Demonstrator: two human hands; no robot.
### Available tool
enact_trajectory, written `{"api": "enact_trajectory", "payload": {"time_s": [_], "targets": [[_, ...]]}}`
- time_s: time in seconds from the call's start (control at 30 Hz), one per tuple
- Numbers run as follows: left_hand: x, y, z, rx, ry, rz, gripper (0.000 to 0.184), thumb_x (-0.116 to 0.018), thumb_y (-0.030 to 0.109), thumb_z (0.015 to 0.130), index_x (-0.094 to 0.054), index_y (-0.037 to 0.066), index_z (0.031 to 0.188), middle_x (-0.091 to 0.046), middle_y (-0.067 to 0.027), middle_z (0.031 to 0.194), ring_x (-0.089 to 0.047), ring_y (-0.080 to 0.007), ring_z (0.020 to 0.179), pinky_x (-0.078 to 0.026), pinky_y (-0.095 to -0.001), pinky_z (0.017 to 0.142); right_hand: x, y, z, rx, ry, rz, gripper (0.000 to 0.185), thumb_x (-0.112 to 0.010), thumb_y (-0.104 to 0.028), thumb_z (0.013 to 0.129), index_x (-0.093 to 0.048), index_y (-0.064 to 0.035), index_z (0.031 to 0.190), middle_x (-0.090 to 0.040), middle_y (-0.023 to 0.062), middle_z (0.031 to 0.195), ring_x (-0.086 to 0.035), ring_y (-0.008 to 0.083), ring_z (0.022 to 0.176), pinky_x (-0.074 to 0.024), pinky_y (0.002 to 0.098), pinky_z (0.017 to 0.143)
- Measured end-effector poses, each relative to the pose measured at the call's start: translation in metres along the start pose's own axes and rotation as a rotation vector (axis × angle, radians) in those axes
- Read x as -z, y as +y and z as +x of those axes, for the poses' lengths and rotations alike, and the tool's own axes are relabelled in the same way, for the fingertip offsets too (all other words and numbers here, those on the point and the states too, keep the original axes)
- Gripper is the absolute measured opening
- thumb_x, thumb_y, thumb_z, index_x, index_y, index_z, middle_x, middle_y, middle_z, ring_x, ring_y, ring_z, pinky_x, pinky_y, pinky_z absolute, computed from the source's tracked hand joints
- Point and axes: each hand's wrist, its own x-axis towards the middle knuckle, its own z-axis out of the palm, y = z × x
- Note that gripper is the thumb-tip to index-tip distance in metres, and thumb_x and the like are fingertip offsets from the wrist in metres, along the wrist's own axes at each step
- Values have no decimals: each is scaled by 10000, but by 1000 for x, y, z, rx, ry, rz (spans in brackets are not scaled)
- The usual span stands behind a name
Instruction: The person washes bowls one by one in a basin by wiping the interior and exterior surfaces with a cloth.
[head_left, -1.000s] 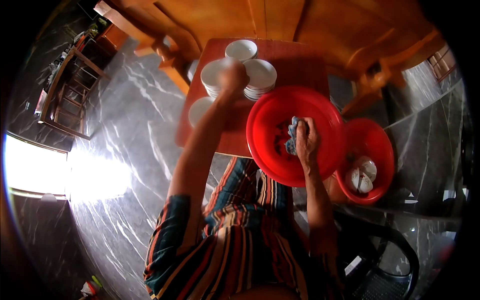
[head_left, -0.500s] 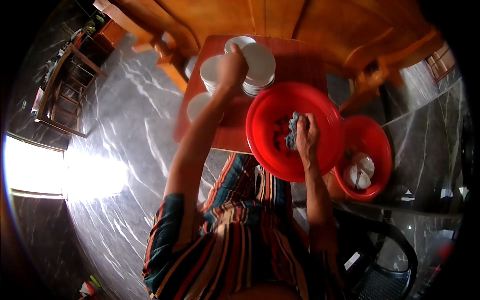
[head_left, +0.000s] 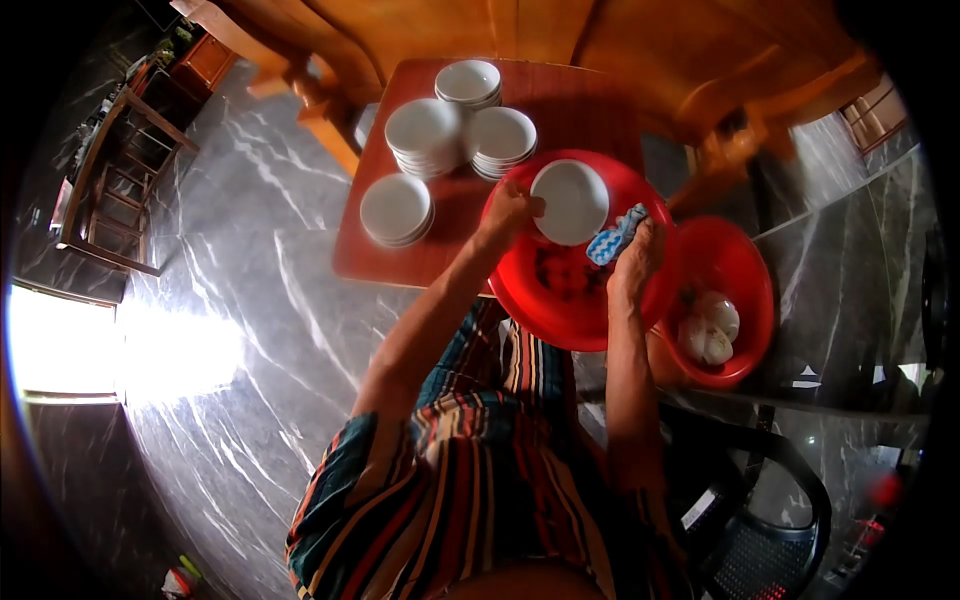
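Note:
My left hand point(head_left: 514, 208) grips the rim of a white bowl point(head_left: 570, 203), holding it over the large red basin point(head_left: 520, 310). Bunched in my right hand point(head_left: 637, 255) is a blue-and-white patterned cloth point(head_left: 615, 238), just right of the bowl and apart from it. Left of the basin, white bowls stand in several stacks: one at the back point(head_left: 468, 82), one in the middle left point(head_left: 423, 130), one beside the basin point(head_left: 502, 135) and a low one in front point(head_left: 396, 208). Some dark bits show on the basin floor.
The stacks and basin are on a reddish-brown wooden table point(head_left: 455, 255). A second red basin point(head_left: 755, 330), lower right, holds several white dishes point(head_left: 708, 335). A carved wooden bench point(head_left: 480, 30) runs behind the table. A black chair point(head_left: 770, 540) stands at my right.
My left hand has come from the stacks to the basin, bringing a white bowl. My right hand with the cloth has shifted slightly right. The view has moved slightly.

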Motion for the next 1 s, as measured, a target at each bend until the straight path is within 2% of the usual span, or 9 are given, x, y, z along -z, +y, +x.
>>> {"api": "enact_trajectory", "payload": {"time_s": [0.1, 0.17, 0.43, 0.53, 0.63, 0.67, 0.77, 0.93, 1.0], "targets": [[-14, -18, 2, -64, 284, 371, 443, -659, 121, 629, -450, -53, 979, -565, -136, 840, -586, -227, 783, -510, -336, 599, 2, 18, 6, 120, -95, -40, 284, -473, -290, 915, -511, -16, 982, -541, 60, 842, -519, 158, 734, -463, 302, 687], [-9, -38, 14, -78, 274, 429, 536, -690, 173, 627, -405, -46, 1024, -557, -131, 836, -579, -230, 788, -494, -324, 637, 8, 41, 15, 257, -125, -321, 291, -465, -304, 930, -503, -22, 991, -533, 46, 829, -505, 146, 729, -444, 290, 693], [6, -82, 35, -16, 94, 395, 572, -721, 252, 622, -468, -63, 1027, -615, -179, 879, -622, -224, 832, -491, -323, 677, -13, 11, 14, 339, -452, -461, 275, -480, -269, 937, -501, -22, 1056, -586, 98, 903, -556, 171, 809, -458, 319, 737], [9, -85, 34, -150, 23, 357, 480, -716, 246, 631, -529, -65, 945, -630, -201, 839, -637, -243, 833, -496, -339, 682, -19, 6, 20, 701, -754, -694, 334, -544, -197, 889, -464, -24, 1163, -533, 203, 1100, -543, 315, 992, -433, 397, 852], [3, -58, 27, -15, 24, 599, 427, -708, 228, 631, -550, -56, 908, -624, -168, 812, -626, -239, 789, -486, -347, 655, -20, 6, 19, 994, -814, -838, 420, -609, -110, 809, -456, -32, 1192, -526, 192, 1137, -519, 352, 1054, -413, 412, 907], [5, -58, 26, -20, 30, 596, 427, -708, 228, 631, -550, -56, 908, -624, -168, 812, -626, -239, 789, -486, -347, 655, -17, 1, 14, 939, -829, -853, 544, -660, -39, 715, -446, -34, 1214, -524, 180, 1161, -501, 368, 1091, -395, 424, 942], [10, -66, 19, -83, -94, 226, 391, -704, 200, 618, -555, -35, 893, -609, -131, 783, -598, -221, 724, -463, -331, 602, -13, 6, 15, 865, -852, -884, 588, -695, -27, 670, -450, -30, 1204, -531, 188, 1141, -512, 363, 1072, -407, 428, 918], [-6, -57, 20, -311, -36, 278, 288, -654, 83, 620, -528, -5, 864, -550, -87, 741, -536, -167, 661, -434, -292, 561, -13, 16, 23, 749, -661, -1021, 442, -732, -35, 643, -520, -32, 1031, -606, 176, 960, -578, 364, 928, -455, 436, 785], [-8, -40, 6, -200, -27, 224, 295, -646, 62, 620, -520, 1, 880, -543, -89, 755, -534, -168, 682, -441, -297, 583, -14, 17, 23, 700, -531, -992, 385, -740, -88, 666, -524, -23, 977, -625, 190, 871, -604, 386, 839, -470, 454, 714]]}}
